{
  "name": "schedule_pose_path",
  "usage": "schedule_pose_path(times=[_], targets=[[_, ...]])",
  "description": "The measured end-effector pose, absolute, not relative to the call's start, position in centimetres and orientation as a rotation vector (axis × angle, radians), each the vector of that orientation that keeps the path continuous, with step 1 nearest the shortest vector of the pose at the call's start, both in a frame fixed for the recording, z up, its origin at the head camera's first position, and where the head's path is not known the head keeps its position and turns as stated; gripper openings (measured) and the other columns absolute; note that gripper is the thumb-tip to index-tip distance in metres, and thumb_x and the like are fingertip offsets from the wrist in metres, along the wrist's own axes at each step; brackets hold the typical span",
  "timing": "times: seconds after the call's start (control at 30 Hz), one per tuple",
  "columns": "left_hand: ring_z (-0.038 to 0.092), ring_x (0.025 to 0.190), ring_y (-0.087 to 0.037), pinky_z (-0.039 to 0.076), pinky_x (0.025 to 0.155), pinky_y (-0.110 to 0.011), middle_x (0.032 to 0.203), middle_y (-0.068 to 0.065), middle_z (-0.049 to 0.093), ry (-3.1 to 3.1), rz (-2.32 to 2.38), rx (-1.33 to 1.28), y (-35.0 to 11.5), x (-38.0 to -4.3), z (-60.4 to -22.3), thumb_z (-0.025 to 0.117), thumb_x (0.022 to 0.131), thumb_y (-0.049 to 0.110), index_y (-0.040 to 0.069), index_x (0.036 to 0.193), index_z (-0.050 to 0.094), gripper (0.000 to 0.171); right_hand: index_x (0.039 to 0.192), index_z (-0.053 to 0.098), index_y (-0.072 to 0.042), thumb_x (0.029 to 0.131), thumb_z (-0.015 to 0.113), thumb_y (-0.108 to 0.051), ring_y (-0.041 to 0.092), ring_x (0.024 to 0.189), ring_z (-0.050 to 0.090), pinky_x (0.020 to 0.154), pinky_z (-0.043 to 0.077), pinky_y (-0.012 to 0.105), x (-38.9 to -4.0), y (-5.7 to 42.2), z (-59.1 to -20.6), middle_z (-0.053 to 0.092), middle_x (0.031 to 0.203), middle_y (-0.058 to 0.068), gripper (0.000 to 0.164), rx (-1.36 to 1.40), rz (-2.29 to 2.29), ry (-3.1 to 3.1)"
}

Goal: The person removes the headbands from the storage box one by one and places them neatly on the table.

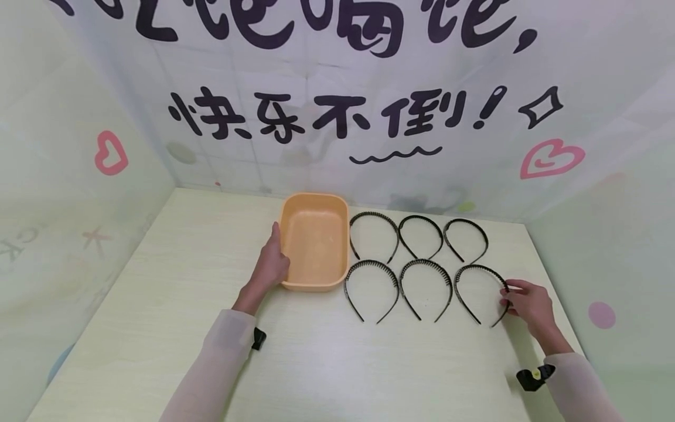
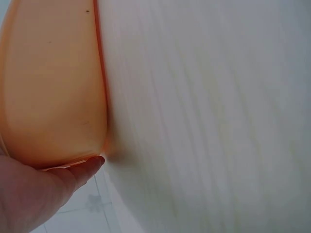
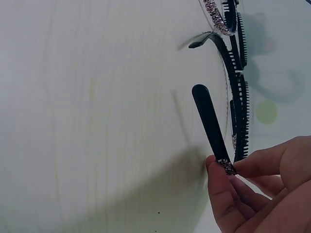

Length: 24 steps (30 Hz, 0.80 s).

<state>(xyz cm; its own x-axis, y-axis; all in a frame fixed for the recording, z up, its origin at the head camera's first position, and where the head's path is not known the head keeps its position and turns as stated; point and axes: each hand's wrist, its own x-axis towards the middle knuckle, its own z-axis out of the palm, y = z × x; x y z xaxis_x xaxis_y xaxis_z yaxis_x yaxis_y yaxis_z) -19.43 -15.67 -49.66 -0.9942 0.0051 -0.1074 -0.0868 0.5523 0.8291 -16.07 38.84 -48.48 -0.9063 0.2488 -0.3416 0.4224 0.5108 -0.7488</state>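
Observation:
My left hand [image 1: 271, 264] holds the left side of an orange plastic basin [image 1: 313, 287], its thumb over the rim. In the left wrist view the fingers [image 2: 80, 174] lie along the basin's outer wall. My right hand [image 1: 529, 302] pinches one leg of a black toothed headband [image 1: 477, 266], the front right one in two rows. The right wrist view shows thumb and fingers on a glittery part of that headband [image 3: 209, 114]. Beside it lie a front middle headband [image 1: 426, 262] and a front left headband [image 1: 371, 263].
Behind them lie a back left headband [image 1: 374, 214], a back middle headband [image 1: 420, 217] and a back right headband [image 1: 466, 221]. All rest on a pale wood-grain table [image 1: 337, 363]. A printed curtain [image 1: 295, 158] encloses the table's back and sides.

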Motion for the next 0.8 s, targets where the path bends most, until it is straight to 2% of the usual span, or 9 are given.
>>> schedule_pose_path(times=[0.1, 0.33, 0.53, 0.67, 0.8], targets=[[0.014, 0.149, -0.034, 0.021, 0.12, -0.048, 0.164, -0.021, 0.003, 2.681, 1.435, -0.078, -15.73, -19.44, -49.6, 0.036, 0.085, -0.015, 0.001, 0.156, -0.011, 0.087, 0.135, 0.048, 0.015, 0.096, 0.053, -0.005, 0.002, 0.068, 0.066, 0.063, 0.059, 0.028, -16.01, 38.9, -48.37, 0.071, 0.083, -0.006, 0.045, 0.567, -1.344, 2.554], [0.032, 0.142, -0.034, 0.037, 0.109, -0.047, 0.163, -0.023, 0.004, 2.67, 1.437, -0.089, -15.8, -19.41, -49.57, 0.035, 0.086, -0.015, 0.002, 0.156, -0.013, 0.087, 0.133, 0.049, 0.017, 0.096, 0.053, -0.005, 0.003, 0.068, 0.065, 0.065, 0.06, 0.031, -15.89, 38.97, -48.26, 0.07, 0.084, -0.002, 0.043, 0.55, -1.331, 2.547], [0.034, 0.14, -0.036, 0.037, 0.109, -0.048, 0.163, -0.023, 0.004, 2.669, 1.444, -0.091, -15.79, -19.51, -49.8, 0.035, 0.085, -0.014, 0.002, 0.156, -0.013, 0.087, 0.13, 0.052, 0.016, 0.096, 0.053, -0.008, 0.004, 0.068, 0.063, 0.064, 0.06, 0.03, -15.75, 39.0, -48.3, 0.069, 0.087, 0.0, 0.041, 0.557, -1.279, 2.574], [0.03, 0.144, -0.036, 0.033, 0.114, -0.048, 0.163, -0.022, 0.005, 2.671, 1.442, -0.091, -15.76, -19.53, -49.97, 0.034, 0.085, -0.014, 0.002, 0.157, -0.012, 0.087, 0.129, 0.054, 0.015, 0.097, 0.052, -0.01, 0.004, 0.07, 0.062, 0.063, 0.059, 0.029, -15.59, 38.95, -48.35, 0.071, 0.093, 0.008, 0.041, 0.561, -1.222, 2.597], [0.014, 0.15, -0.035, 0.019, 0.12, -0.049, 0.164, -0.021, 0.002, 2.673, 1.446, -0.09, -15.77, -19.45, -49.87, 0.035, 0.085, -0.014, 0.001, 0.156, -0.012, 0.087, 0.129, 0.054, 0.015, 0.097, 0.052, -0.01, 0.004, 0.071, 0.062, 0.063, 0.059, 0.029, -15.53, 38.9, -48.52, 0.071, 0.097, 0.013, 0.041, 0.567, -1.21, 2.604]])
